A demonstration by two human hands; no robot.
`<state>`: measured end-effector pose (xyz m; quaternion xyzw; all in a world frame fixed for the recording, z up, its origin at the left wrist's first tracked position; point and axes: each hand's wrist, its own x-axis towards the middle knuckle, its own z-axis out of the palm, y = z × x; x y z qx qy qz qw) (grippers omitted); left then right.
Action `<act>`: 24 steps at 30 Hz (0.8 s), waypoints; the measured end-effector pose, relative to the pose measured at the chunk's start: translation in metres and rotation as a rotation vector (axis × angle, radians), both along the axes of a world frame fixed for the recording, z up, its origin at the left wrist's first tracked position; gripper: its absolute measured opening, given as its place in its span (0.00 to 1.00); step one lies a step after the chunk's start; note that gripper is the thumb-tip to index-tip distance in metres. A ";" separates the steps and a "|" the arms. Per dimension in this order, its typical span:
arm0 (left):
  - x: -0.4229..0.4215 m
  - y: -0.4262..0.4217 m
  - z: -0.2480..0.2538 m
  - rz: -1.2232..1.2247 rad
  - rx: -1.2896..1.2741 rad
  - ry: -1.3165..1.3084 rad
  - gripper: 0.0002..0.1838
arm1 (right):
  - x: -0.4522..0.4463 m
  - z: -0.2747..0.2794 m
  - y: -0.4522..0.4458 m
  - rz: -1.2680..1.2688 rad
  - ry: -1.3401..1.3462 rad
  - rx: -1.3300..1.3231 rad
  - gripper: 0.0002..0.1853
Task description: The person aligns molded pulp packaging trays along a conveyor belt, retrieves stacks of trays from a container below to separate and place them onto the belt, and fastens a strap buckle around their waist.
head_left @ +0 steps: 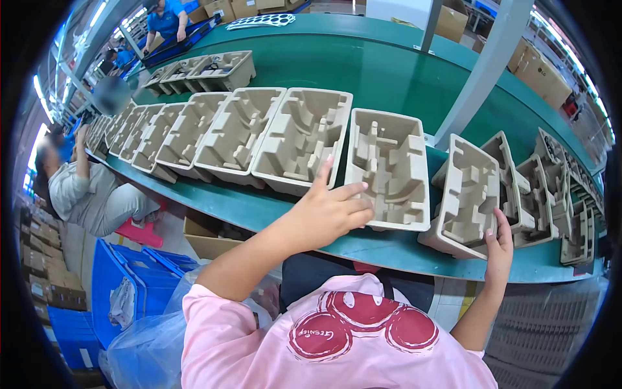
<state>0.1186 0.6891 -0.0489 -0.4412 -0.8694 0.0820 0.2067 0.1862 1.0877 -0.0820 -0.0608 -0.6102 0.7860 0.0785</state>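
Beige molded pulp trays stand in a row along the green bench. My left hand (pixel 337 204), its fingers spread, is over the gap between one tray (pixel 304 139) and the tray to its right (pixel 389 168), with fingertips at that right tray's near left edge. Farther right, my right hand (pixel 499 243) has its fingers on the near right rim of a tilted tray (pixel 468 198). The thumb lies at the tray's inner edge. Both trays near my hands show only molded compartments inside.
More trays (pixel 178 133) run off to the left, and others (pixel 534 194) crowd the right. Filled trays (pixel 214 71) stand across the green bench (pixel 363 71). A metal post (pixel 483 74) rises behind. Seated at the left is a person (pixel 91 188); blue bins (pixel 133 279) stand below.
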 end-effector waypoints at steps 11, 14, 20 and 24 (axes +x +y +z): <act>-0.009 -0.036 0.027 0.212 0.203 -0.177 0.37 | -0.013 0.013 -0.023 0.090 0.020 -0.006 0.31; -0.019 -0.086 0.025 0.493 0.409 -0.120 0.35 | -0.014 0.019 -0.033 0.144 0.029 -0.016 0.31; -0.035 -0.214 0.020 1.125 0.551 0.118 0.28 | -0.022 0.033 -0.052 0.270 0.071 -0.023 0.31; -0.024 -0.264 0.025 1.364 0.501 -0.020 0.28 | -0.025 0.043 -0.072 0.327 0.095 -0.010 0.32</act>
